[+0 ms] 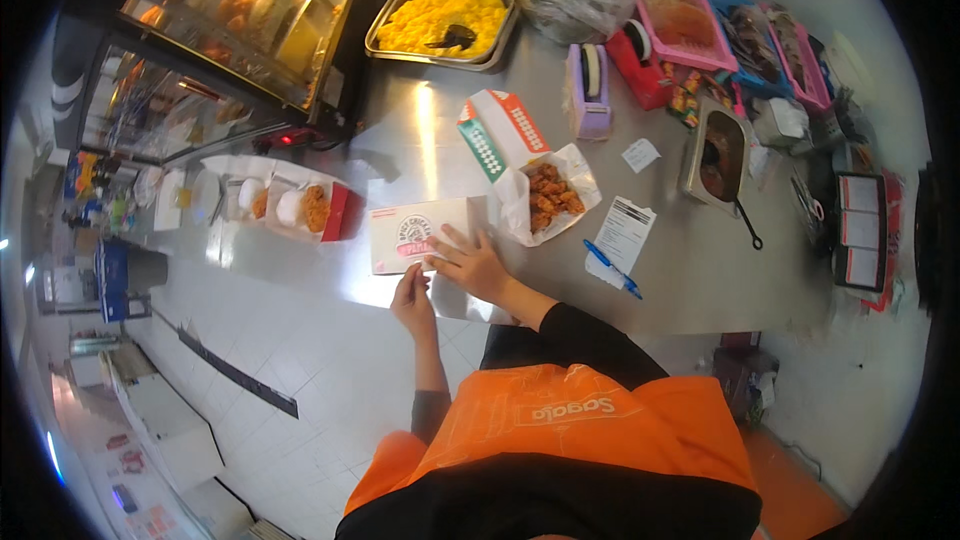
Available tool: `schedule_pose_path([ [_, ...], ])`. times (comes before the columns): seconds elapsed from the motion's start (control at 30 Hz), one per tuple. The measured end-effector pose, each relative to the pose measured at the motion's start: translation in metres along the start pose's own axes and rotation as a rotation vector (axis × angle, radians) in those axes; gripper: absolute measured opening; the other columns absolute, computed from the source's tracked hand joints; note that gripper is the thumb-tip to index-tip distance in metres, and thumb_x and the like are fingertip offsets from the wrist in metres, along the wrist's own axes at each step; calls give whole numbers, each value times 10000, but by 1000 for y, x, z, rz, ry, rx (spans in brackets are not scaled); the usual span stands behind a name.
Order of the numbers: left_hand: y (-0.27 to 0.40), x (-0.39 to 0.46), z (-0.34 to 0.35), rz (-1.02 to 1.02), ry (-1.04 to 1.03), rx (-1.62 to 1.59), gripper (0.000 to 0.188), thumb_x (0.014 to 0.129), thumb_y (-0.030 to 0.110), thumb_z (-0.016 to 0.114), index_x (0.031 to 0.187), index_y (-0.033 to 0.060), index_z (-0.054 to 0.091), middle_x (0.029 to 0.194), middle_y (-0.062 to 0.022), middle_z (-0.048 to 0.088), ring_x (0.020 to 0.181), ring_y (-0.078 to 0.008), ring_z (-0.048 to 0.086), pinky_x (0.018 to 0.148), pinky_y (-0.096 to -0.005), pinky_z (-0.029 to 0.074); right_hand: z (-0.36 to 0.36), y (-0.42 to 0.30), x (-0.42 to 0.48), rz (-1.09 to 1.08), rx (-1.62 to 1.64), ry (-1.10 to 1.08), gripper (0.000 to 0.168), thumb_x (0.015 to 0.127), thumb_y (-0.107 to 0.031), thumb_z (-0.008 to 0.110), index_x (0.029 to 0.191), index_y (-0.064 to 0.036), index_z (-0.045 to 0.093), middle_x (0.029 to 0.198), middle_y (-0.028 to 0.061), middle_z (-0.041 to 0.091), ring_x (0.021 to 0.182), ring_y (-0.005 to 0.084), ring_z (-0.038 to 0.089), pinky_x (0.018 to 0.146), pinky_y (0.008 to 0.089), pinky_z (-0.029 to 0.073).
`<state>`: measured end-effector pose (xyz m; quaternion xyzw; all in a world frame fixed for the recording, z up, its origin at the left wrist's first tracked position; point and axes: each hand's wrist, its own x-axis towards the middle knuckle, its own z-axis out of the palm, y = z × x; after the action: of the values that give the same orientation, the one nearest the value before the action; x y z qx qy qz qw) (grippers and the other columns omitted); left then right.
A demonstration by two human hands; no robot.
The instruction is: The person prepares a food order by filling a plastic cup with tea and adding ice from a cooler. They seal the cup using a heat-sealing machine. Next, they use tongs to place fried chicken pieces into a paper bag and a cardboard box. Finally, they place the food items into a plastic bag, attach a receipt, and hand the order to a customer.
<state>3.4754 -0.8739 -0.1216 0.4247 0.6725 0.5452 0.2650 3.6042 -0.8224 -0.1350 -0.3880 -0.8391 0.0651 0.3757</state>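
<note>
A closed white cardboard food box [386,240] with printed lid lies near the front edge of the steel counter. Across its right part, my right hand [474,264] rests with fingers spread over the lid. My left hand [414,304] is at the box's front edge, thumb and fingertips pinched together; whether something small sits between them is too fine to tell. Beyond my right hand stands a paper-lined box [517,202] with its lid folded back. Browned pieces of fried chicken [553,197] fill its liner.
Left are boxes with rice and fried chicken [316,208], below a heated display case [247,37]. Behind stand a tray of yellow food [442,19] and a purple tape dispenser [590,94]. Rightward lie a printed slip [628,229], blue pen [611,268] and sauce pan [718,154] with ladle.
</note>
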Motion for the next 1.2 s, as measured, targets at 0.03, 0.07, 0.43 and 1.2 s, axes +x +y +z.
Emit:
schedule_pose_path([
  [0.03,-6,-2,-4,32,-36,35,169,840,31,508,960,-28,611,826,-65,621,707,-94,559,602,-219,458,0,1,-1,-4,23,9,232,764,-246,519,973,-194,605,1199,-8,504,1192,211,390,923,589,258],
  [0.07,-24,-2,-6,36,-32,28,183,837,18,503,987,-17,601,809,-68,623,687,-90,558,603,-221,455,-1,0,1,-14,53,17,243,754,-234,532,978,-174,604,1189,1,512,1181,226,402,935,592,249],
  [0.43,-7,3,10,197,-246,356,279,803,-22,470,1069,9,548,511,-9,510,471,-54,478,473,-194,385,-80,9,-5,12,169,95,355,760,-147,538,1103,-60,515,1173,146,481,1124,301,420,947,455,297],
  [1.2,68,93,175,47,-254,84,730,708,305,687,1224,-3,275,1039,-178,501,911,-269,527,769,-336,435,-127,155,79,607,142,243,222,805,-182,518,917,9,502,861,217,581,804,352,570,672,428,435],
])
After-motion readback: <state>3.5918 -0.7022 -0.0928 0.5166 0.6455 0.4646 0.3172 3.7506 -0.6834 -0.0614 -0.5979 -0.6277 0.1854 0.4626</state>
